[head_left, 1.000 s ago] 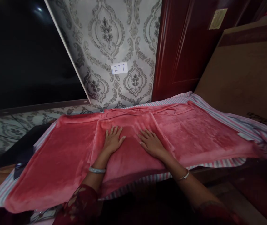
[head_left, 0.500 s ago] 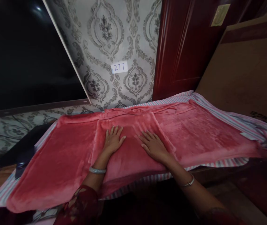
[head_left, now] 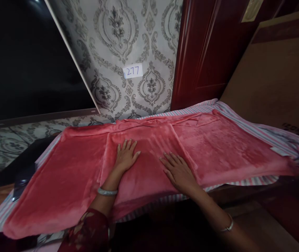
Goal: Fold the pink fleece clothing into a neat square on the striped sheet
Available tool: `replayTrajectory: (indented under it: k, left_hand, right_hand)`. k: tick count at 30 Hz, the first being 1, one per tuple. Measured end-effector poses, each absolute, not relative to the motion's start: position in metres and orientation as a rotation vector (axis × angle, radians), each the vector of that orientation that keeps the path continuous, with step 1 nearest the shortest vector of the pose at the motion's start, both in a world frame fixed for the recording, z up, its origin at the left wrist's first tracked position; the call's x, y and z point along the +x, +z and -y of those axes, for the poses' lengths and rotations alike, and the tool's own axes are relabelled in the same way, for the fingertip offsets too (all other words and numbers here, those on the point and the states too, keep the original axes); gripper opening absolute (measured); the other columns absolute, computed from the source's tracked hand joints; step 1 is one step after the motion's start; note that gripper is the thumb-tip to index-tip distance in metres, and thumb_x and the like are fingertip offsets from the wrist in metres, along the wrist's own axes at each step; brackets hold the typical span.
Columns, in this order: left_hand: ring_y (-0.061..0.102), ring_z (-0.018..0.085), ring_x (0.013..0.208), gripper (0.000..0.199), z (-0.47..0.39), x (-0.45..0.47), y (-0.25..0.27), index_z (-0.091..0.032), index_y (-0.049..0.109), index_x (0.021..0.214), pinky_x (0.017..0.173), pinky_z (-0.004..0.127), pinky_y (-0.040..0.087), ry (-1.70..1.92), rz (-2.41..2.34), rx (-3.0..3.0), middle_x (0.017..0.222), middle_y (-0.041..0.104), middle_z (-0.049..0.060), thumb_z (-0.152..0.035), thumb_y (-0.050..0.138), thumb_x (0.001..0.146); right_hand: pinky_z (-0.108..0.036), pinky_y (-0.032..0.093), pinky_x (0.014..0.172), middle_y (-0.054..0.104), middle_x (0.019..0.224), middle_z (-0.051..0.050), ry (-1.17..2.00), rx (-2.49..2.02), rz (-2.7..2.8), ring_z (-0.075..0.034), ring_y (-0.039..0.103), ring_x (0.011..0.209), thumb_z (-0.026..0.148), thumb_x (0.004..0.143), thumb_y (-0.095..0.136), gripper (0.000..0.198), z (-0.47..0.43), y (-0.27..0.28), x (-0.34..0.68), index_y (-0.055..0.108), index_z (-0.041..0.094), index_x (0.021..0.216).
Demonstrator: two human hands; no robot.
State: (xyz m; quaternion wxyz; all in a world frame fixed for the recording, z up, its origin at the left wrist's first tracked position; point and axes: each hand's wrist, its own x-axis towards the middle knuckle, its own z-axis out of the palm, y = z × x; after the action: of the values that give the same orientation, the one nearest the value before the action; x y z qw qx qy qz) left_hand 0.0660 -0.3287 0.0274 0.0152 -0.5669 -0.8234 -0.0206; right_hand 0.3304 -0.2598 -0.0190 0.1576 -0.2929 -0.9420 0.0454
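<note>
A coral-pink plush cloth [head_left: 55, 175] lies spread wide in front of me; whether it is a garment or a blanket I cannot tell. At its middle is a raised rectangular panel [head_left: 146, 171] of the same plush. My left hand [head_left: 125, 156] rests flat on the left part of this panel, fingers spread, a bangle on the wrist. On the panel's right part lies my right hand [head_left: 180, 173], palm down with fingers stretched out. Neither hand grips anything. Under the plush, a striped sheet [head_left: 246, 124] shows along the edges.
A large dark screen [head_left: 31, 63] stands at the back left. Patterned wallpaper behind carries a paper label [head_left: 133, 71] reading 277. To the right are a dark red door [head_left: 212, 52] and a big cardboard box [head_left: 277, 77]. A small white tag [head_left: 280, 151] lies at the cloth's right end.
My right hand has slid toward me and slightly right over the panel. My left hand stays at nearly the same spot. The view has shifted a little.
</note>
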Motion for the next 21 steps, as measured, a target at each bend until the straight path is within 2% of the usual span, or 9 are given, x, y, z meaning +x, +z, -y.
replayTrajectory:
  k: [14, 21]
  left_hand:
    - [0.018, 0.032, 0.156, 0.064, 0.329, 0.065, 0.026, -0.024, 0.033, 0.159, 0.125, 0.061, 0.017, -0.073, 2.552, -1.762, 0.168, 0.027, 0.010, -0.053, 0.034, 0.102]
    - [0.018, 0.031, 0.156, 0.064, 0.329, 0.065, 0.026, -0.023, 0.033, 0.159, 0.125, 0.060, 0.015, -0.073, 2.558, -1.760, 0.168, 0.027, 0.010, -0.052, 0.035, 0.102]
  right_hand:
    - [-0.047, 0.033, 0.116, 0.052, 0.154, -0.005, -0.061, -0.761, 2.587, -0.026, 0.042, 0.144, 0.035, 0.104, 0.038, 0.046, 0.261, -0.029, 0.332, 0.056, 0.028, 0.146]
    - [-0.047, 0.033, 0.115, 0.049, 0.156, -0.006, -0.131, -0.721, 2.563, -0.027, 0.039, 0.145, 0.031, 0.102, 0.041, 0.051, 0.268, -0.039, 0.343, 0.048, 0.027, 0.152]
